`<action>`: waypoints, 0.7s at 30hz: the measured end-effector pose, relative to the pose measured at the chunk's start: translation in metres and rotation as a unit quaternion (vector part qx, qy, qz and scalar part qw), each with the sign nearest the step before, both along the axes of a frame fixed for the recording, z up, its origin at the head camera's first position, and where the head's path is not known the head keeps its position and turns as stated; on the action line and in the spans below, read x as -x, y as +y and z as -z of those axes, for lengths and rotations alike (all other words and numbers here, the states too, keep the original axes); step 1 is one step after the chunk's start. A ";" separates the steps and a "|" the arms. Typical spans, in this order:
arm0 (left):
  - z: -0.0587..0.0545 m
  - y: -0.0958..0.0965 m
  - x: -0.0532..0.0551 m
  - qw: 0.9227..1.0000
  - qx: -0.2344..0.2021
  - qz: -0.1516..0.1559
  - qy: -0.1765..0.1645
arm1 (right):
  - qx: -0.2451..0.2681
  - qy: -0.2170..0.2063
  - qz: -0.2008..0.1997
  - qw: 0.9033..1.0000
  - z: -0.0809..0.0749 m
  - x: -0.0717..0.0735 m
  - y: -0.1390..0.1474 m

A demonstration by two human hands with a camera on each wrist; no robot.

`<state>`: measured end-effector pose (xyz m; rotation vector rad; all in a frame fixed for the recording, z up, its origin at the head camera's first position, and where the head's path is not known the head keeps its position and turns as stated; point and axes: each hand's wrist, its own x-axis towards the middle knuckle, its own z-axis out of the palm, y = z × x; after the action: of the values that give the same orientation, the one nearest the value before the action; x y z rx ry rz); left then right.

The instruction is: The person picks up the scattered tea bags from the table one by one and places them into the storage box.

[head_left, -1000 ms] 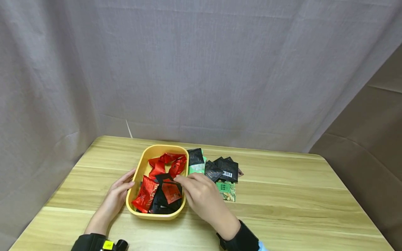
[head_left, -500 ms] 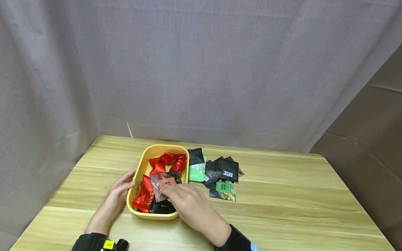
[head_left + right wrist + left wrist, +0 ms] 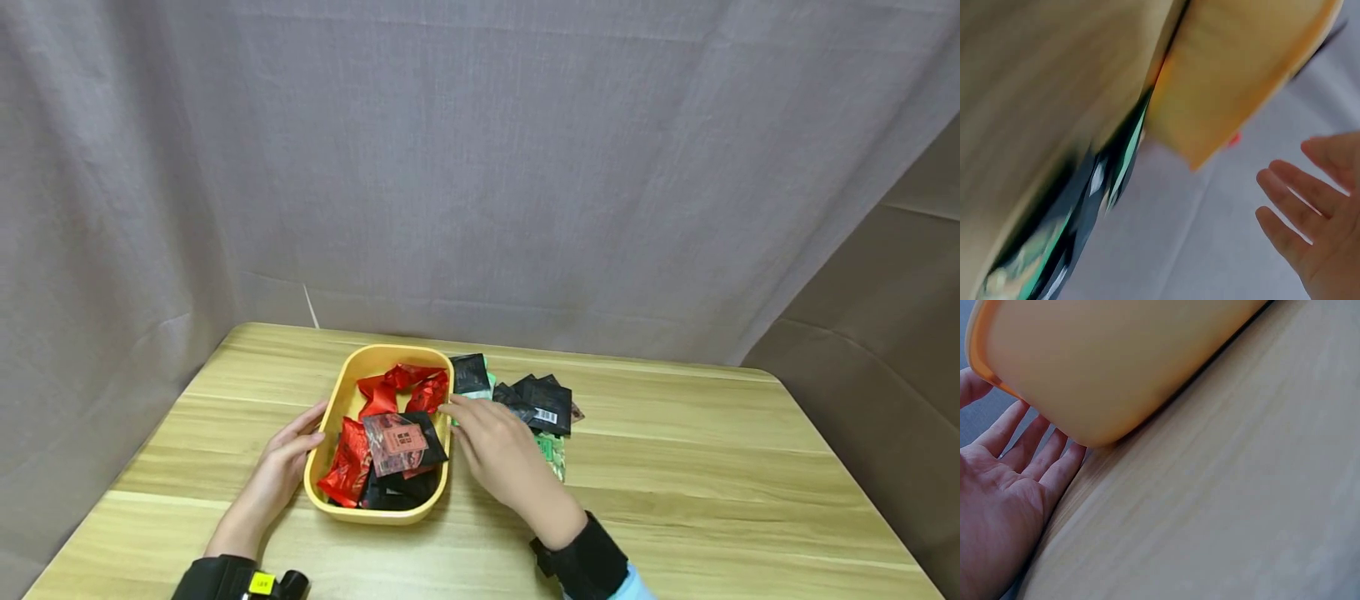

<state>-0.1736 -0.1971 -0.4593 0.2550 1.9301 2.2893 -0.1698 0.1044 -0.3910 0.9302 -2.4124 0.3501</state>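
Note:
A yellow tray point(image 3: 378, 517) holds several crinkled red foil packets point(image 3: 349, 462), with black sachets point(image 3: 401, 492) at its near end. On top of those lies a pinkish-patterned sachet point(image 3: 397, 442) with black along its right side. My left hand point(image 3: 1004, 475) rests against the tray's left side, its fingers nearly straight along the wall and the thumb by the rim. Past the tray's right rim, my right hand point(image 3: 498, 454) hovers with nothing in it. In the right wrist view its fingers point(image 3: 1294, 209) are spread and apart from the tray wall.
Right of the tray, several black sachets point(image 3: 551, 404) lie in an overlapping pile on the wooden table point(image 3: 712, 483). A green patterned sachet point(image 3: 556, 454) shows below them, partly behind my right hand. A grey curtain point(image 3: 480, 167) hangs behind the table.
My right hand has let go of the pinkish-patterned sachet in the tray, then drawn back to the right and away over the rim. My left hand has stayed at the tray's side.

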 end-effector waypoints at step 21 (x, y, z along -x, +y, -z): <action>0.001 0.001 0.001 1.000 0.013 -0.007 -0.007 | 0.006 -0.299 0.178 0.938 0.013 0.043 0.110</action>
<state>-0.1745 -0.1957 -0.4599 0.2241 1.9600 2.2658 -0.2126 0.2147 -0.4039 0.3873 -3.0549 0.5710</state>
